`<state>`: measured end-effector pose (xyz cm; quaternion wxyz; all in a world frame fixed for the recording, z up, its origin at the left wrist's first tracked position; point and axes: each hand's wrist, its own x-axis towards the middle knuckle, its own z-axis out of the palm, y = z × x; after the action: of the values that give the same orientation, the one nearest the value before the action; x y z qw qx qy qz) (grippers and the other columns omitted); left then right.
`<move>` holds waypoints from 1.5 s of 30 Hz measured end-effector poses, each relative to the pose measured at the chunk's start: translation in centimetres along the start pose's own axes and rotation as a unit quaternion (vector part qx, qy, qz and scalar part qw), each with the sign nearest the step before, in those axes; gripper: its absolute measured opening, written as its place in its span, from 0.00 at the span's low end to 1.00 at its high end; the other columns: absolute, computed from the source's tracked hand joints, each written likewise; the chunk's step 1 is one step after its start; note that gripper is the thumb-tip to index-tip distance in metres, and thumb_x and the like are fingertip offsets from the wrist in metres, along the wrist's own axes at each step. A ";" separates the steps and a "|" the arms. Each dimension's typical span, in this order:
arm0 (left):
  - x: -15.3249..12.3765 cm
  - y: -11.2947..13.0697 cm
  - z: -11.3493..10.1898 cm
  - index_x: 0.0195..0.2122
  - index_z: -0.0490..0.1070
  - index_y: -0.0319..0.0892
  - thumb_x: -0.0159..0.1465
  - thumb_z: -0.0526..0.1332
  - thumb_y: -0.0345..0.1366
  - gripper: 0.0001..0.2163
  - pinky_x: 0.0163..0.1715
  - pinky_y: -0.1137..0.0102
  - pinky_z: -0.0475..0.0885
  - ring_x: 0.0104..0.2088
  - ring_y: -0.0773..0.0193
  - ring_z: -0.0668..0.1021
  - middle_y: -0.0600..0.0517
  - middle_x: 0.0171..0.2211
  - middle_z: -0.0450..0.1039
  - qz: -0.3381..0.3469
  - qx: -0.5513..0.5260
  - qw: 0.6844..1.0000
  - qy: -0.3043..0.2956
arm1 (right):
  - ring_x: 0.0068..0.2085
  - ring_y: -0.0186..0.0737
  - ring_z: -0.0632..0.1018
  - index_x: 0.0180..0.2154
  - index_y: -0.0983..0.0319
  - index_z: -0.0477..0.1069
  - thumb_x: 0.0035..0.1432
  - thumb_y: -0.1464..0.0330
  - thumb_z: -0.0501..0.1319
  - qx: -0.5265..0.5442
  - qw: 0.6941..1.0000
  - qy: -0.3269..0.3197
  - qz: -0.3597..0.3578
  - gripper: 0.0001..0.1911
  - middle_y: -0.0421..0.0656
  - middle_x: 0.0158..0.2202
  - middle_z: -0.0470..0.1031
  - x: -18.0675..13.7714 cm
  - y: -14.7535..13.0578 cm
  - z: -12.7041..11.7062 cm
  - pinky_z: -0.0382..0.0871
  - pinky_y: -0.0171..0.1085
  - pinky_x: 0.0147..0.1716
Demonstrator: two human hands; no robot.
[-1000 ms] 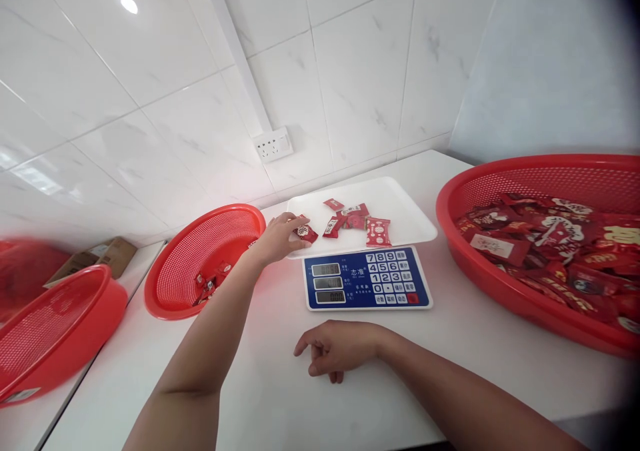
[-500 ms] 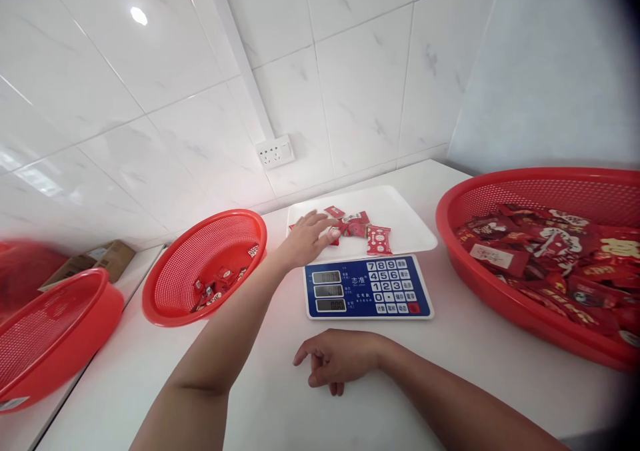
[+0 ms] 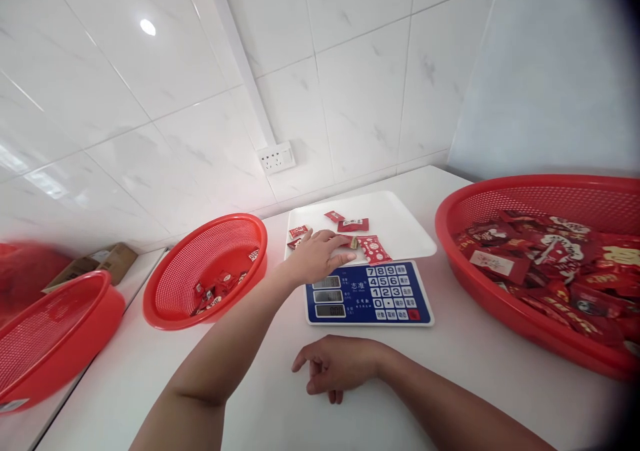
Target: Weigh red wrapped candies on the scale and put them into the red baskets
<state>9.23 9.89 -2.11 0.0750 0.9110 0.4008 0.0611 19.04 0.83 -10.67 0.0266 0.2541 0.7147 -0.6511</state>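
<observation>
My left hand (image 3: 319, 254) reaches over the white weighing tray (image 3: 400, 227) of a digital scale. Its fingers are stretched out, with the thumb apart, and they touch a small red candy packet (image 3: 354, 242). A red packet with white dots (image 3: 375, 249) lies just right of the fingertips. Further back on the tray are a red packet with white lettering (image 3: 353, 225) and a smaller one (image 3: 334, 216). More packets (image 3: 299, 232) lie left of the hand. My right hand (image 3: 340, 365) rests on the table before the blue keypad panel (image 3: 357, 297), loosely bent, fingers apart and holding nothing.
A large red basket (image 3: 450, 237) full of red packets stands at the right. To the left is a smaller red basket (image 3: 170, 271) with a few packets inside. Another red basket (image 3: 60, 344) and a cardboard box (image 3: 117, 262) sit at the far left. A socket (image 3: 277, 158) is on the tiled wall.
My left hand has moved towards me on the tray, and packets under it have shifted the same way and spread apart. The dotted packet has turned. My right hand has stayed put.
</observation>
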 end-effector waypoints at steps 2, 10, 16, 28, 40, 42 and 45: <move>-0.4 -0.6 -0.4 0.54 0.65 0.49 0.67 0.43 0.51 0.22 0.59 0.55 0.56 0.56 0.57 0.68 0.48 0.53 0.67 -0.002 -0.023 0.999 0.029 | 0.22 0.25 0.73 0.54 0.58 0.68 0.54 0.66 0.61 0.005 1.000 0.001 0.002 0.24 0.38 0.34 0.73 -0.1 -0.1 0.0 0.68 0.28 0.29; -2.5 -4.2 -2.0 0.52 0.67 0.43 0.68 0.43 0.48 0.21 0.57 0.60 0.61 0.57 0.57 0.67 0.46 0.52 0.69 -0.140 -0.069 0.977 0.146 | 0.22 0.25 0.73 0.54 0.59 0.67 0.54 0.67 0.60 0.013 1.000 -0.001 0.000 0.24 0.38 0.34 0.72 0.1 0.1 0.1 0.68 0.28 0.28; -5.8 -3.5 -1.8 0.51 0.67 0.44 0.69 0.40 0.49 0.23 0.52 0.62 0.67 0.54 0.58 0.71 0.48 0.52 0.70 -0.177 -0.106 0.954 0.218 | 0.23 0.25 0.73 0.55 0.60 0.66 0.54 0.67 0.59 0.014 1.000 -0.006 -0.011 0.25 0.38 0.33 0.72 0.3 0.3 0.0 0.68 0.27 0.27; -5.1 -1.5 1.5 0.49 0.72 0.47 0.66 0.44 0.52 0.23 0.62 0.45 0.44 0.67 0.44 0.45 0.46 0.66 0.49 -0.094 0.048 0.987 0.124 | 0.23 0.25 0.73 0.55 0.61 0.66 0.54 0.68 0.59 0.037 0.999 -0.007 0.000 0.24 0.38 0.32 0.72 0.5 0.6 0.0 0.68 0.27 0.26; -5.4 -0.6 -0.3 0.52 0.68 0.45 0.67 0.47 0.49 0.20 0.61 0.50 0.54 0.66 0.52 0.51 0.44 0.62 0.58 -0.059 -0.123 0.952 0.274 | 0.23 0.25 0.73 0.55 0.61 0.65 0.55 0.69 0.59 0.044 0.999 -0.009 0.005 0.25 0.38 0.33 0.72 0.5 0.6 0.1 0.68 0.26 0.25; -6.3 -0.7 -1.4 0.54 0.66 0.45 0.68 0.48 0.47 0.19 0.61 0.53 0.55 0.64 0.55 0.57 0.44 0.60 0.61 -0.048 -0.186 0.918 0.347 | 0.23 0.25 0.73 0.55 0.60 0.66 0.55 0.69 0.59 0.045 0.999 -0.009 0.006 0.24 0.38 0.33 0.72 0.5 0.6 0.0 0.67 0.26 0.25; -7.7 -0.3 -2.8 0.53 0.67 0.47 0.68 0.48 0.46 0.17 0.60 0.56 0.58 0.61 0.58 0.64 0.46 0.57 0.66 -0.027 -0.299 0.839 0.453 | 0.23 0.25 0.73 0.55 0.60 0.66 0.55 0.68 0.59 0.045 0.999 -0.007 0.008 0.24 0.38 0.33 0.72 0.5 0.7 0.0 0.67 0.26 0.26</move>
<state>3.39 4.67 0.16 0.1559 0.7036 0.3771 0.5818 18.91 0.95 -11.49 0.0250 0.2566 0.6821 -0.6843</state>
